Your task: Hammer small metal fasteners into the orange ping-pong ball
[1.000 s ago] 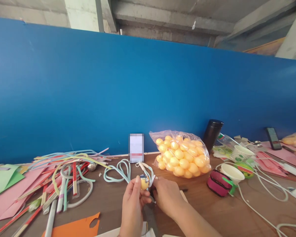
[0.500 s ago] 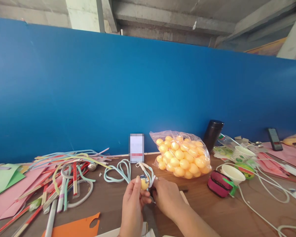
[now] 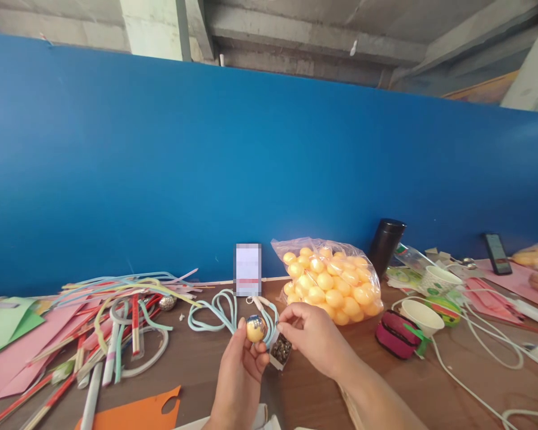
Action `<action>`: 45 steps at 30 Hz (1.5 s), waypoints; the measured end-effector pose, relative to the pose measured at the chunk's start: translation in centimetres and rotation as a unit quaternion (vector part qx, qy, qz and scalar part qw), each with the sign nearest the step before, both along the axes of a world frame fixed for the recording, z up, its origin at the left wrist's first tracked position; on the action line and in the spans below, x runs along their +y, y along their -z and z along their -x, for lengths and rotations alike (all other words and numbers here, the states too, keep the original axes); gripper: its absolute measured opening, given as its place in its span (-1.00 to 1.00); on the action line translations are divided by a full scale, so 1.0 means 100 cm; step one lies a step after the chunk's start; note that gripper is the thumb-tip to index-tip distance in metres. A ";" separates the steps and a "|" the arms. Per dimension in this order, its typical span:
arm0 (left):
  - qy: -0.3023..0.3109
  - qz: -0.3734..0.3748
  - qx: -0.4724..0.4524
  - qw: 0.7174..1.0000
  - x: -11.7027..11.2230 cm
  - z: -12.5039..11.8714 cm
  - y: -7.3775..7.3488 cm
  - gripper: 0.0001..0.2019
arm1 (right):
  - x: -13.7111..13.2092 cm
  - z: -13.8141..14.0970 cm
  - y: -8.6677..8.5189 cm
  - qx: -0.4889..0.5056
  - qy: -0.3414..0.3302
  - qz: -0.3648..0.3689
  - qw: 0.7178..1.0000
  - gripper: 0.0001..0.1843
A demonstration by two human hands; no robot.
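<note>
My left hand (image 3: pixel 242 370) pinches a yellow ping-pong ball (image 3: pixel 255 329), its upper part covered with shiny silver pieces, between thumb and fingers. To the right, my right hand (image 3: pixel 311 334) has thumb and index finger pressed together; anything between them is too small to make out. Just below its fingertips stands a small open box (image 3: pixel 281 351) full of small dark metallic bits, perhaps tacks. A light-blue lanyard cord (image 3: pixel 215 312) lies looped behind the hands, joined to an upright card (image 3: pixel 247 269) that is blurred out.
A clear bag of orange balls (image 3: pixel 332 283) lies behind my right hand. Straws and paper strips (image 3: pixel 116 322) heap up at left, with a silver-covered ball (image 3: pixel 167 303). At right are a black bottle (image 3: pixel 385 248), a magenta pouch (image 3: pixel 397 334), a paper cup (image 3: pixel 424 316) and white cables.
My right hand has moved from beside the ball to the right and slightly up, uncovering the small box. The ball has shifted a little left in my left hand.
</note>
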State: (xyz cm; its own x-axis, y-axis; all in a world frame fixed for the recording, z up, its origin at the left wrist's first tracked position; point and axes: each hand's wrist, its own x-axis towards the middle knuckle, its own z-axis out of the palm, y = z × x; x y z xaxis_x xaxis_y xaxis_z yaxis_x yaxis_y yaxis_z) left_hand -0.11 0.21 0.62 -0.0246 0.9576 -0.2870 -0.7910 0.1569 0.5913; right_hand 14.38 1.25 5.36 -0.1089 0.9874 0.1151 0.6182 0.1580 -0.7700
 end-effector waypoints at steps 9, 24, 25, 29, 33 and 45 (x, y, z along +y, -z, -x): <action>0.043 -0.012 -0.067 0.997 -0.003 0.002 -0.002 -0.83 | 0.003 0.005 0.005 0.179 -0.064 0.126 0.974 -0.87; 0.026 -0.038 -0.032 0.998 -0.004 0.000 -0.001 -0.81 | 0.009 0.000 0.016 0.220 -0.084 0.169 0.957 -0.94; 0.027 -0.038 -0.030 0.998 -0.004 0.000 -0.001 -0.81 | 0.009 -0.001 0.015 0.220 -0.085 0.171 0.957 -0.94; 0.044 -0.045 -0.020 0.998 -0.003 0.000 0.000 -0.81 | 0.010 -0.003 0.018 0.218 -0.099 0.186 0.953 -0.94; 0.047 -0.056 0.000 0.997 -0.002 -0.002 0.001 -0.78 | 0.011 -0.001 0.022 0.221 -0.098 0.200 0.949 -0.96; 0.047 -0.059 0.007 0.997 -0.001 -0.001 0.003 -0.79 | 0.012 -0.006 0.022 0.282 -0.111 0.237 0.923 -0.67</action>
State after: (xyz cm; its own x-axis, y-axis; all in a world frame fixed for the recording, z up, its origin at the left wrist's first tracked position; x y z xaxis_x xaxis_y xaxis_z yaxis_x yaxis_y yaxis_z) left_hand -0.06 0.11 0.36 0.0637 0.9830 -0.1720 -0.7682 0.1584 0.6203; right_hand 14.99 2.42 3.15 -0.3695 0.9017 -0.2247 0.0908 -0.2056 -0.9744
